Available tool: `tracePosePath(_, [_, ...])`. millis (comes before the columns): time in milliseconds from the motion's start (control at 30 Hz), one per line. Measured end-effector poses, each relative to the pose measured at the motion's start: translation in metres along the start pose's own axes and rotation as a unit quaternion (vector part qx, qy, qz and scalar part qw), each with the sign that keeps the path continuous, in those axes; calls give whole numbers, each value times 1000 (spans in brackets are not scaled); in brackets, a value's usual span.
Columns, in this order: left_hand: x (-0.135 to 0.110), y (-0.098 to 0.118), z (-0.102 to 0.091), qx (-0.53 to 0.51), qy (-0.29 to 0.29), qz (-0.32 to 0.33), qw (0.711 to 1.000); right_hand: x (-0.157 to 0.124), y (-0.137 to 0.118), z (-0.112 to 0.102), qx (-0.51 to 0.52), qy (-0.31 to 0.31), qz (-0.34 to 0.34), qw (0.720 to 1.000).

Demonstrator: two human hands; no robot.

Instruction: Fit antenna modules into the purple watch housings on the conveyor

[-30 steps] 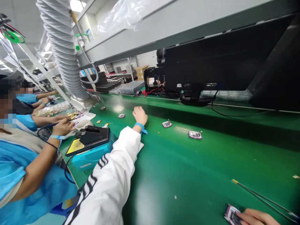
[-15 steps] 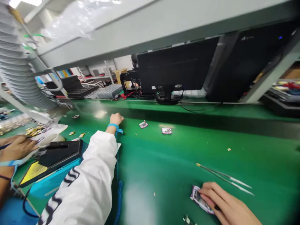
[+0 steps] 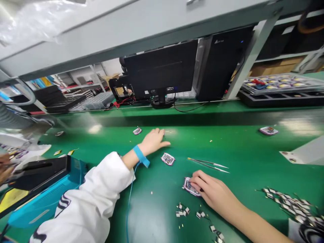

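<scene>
My left hand [image 3: 153,141], in a white sleeve with a blue wrist strap, lies flat on the green belt [image 3: 240,148] with its fingers stretched out. A small pink-edged circuit board [image 3: 167,158] lies just in front of it, and another board [image 3: 137,131] sits just beyond it to the left. My right hand [image 3: 212,190] is nearer to me, fingers curled, with the fingertips pressed on a third small board [image 3: 189,186]. Metal tweezers [image 3: 209,164] lie on the belt between the two hands.
Tiny loose chips [image 3: 182,211] are scattered before the right hand, and a pile of parts [image 3: 288,201] lies at the right. A further board [image 3: 268,130], a monitor [image 3: 162,69], a black tower [image 3: 220,64] and a parts tray [image 3: 278,84] stand behind. A blue device [image 3: 43,199] sits at the left.
The view has swung right. My left hand has pulled back from its far reach toward the nearer boards and flattened. My right hand stays on its board.
</scene>
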State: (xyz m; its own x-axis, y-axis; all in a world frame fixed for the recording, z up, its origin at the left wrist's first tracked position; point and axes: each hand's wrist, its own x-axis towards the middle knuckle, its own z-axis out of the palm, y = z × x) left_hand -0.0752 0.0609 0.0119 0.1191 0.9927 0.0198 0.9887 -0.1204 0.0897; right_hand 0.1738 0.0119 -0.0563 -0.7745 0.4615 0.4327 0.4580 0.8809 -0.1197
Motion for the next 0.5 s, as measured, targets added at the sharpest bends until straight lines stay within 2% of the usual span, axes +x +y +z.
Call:
tracePosePath(100, [27, -33, 2, -23, 32, 9, 999, 1, 0, 2, -2, 13, -5, 1000])
tracePosePath(200, [38, -49, 15, -60, 43, 31, 997, 2, -1, 1, -6, 21, -5, 1000])
tracePosePath(333, [23, -42, 29, -117, 29, 86, 989, 4, -2, 0, -7, 22, 3, 1000])
tracePosePath(433, [5, -26, 32, -148, 12, 123, 981, 5, -3, -2, -6, 18, 4, 1000])
tracePosePath(500, [-2, -19, 31, -154, 17, 121, 980, 5, -3, -4, -5, 17, 3, 1000])
